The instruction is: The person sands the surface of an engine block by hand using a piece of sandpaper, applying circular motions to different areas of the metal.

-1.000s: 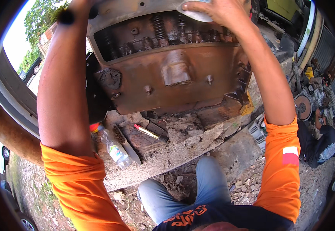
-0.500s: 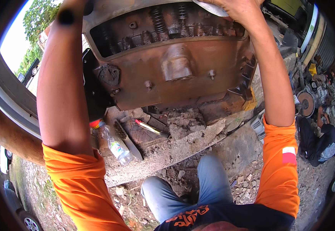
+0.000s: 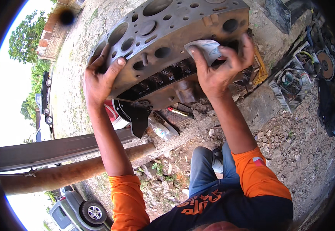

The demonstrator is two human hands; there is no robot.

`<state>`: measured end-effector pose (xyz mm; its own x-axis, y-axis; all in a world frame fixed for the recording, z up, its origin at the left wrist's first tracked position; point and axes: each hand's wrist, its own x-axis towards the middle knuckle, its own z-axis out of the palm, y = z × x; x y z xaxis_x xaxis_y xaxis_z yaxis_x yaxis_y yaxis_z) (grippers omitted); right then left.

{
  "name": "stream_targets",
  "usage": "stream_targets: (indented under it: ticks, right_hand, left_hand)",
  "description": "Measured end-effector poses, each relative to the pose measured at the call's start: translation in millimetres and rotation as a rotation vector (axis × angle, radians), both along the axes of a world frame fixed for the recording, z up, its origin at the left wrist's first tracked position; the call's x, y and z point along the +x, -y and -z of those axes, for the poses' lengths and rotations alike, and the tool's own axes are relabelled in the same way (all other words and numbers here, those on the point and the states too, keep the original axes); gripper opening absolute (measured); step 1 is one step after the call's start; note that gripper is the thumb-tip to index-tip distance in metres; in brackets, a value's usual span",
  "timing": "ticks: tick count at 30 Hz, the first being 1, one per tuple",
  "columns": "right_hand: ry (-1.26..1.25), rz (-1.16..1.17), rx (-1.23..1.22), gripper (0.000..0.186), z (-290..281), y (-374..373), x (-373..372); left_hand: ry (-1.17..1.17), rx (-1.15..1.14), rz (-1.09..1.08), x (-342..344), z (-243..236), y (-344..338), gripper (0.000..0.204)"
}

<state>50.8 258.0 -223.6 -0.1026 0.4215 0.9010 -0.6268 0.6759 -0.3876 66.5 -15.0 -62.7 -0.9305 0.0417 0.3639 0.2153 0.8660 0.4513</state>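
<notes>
Across the upper centre of the frame, a large grey cylinder head (image 3: 163, 42) is being held tilted, its flat drilled face turned up and its valve springs showing along the lower edge.

Left hand (image 3: 100, 79): reaching up at centre left, forearm rising from the orange sleeve at the bottom; fingers are wrapping over the casting's left end, thumb pressing on the flat face, clasping the cylinder head.

Right hand (image 3: 219, 67): stretching up at centre right, fingers spread wide over the casting's lower right edge; it is pinning a folded pale rag (image 3: 205, 49) against the metal, gripping both.

Below the casting, at centre: a black bracket (image 3: 136, 115) is hanging down, a clear plastic bottle (image 3: 160, 131) and a red-handled screwdriver (image 3: 180, 112) are lying on a dirty slab.

Lower left: a rusty brown pipe (image 3: 71, 171) is crossing the frame, partly blocking the gravel ground. Right edge: scattered tools and a grinder disc (image 3: 326, 64) are lying on rubble.
</notes>
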Motion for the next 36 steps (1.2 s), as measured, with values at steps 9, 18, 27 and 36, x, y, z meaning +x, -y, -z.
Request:
stream_targets:
  ticks: [9, 18, 27, 36]
  right_hand:
    - [0.355, -0.021, 0.017, 0.044, 15, 53, 35]
    - [0.591, -0.042, -0.146, 0.055, 5, 106, 64]
    - [0.759, -0.047, -0.397, 0.090, -23, 151, 66]
    - [0.762, 0.032, -0.443, 0.094, -40, 160, 65]
  left_hand:
    - [-0.007, -0.040, 0.083, -4, 2, 9, 0.095]
    - [-0.091, -0.215, 0.132, -3, -1, 8, 0.100]
    - [-0.014, -0.276, 0.117, -6, -1, 13, 0.107]
    - [0.082, -0.274, 0.159, -7, -7, 14, 0.103]
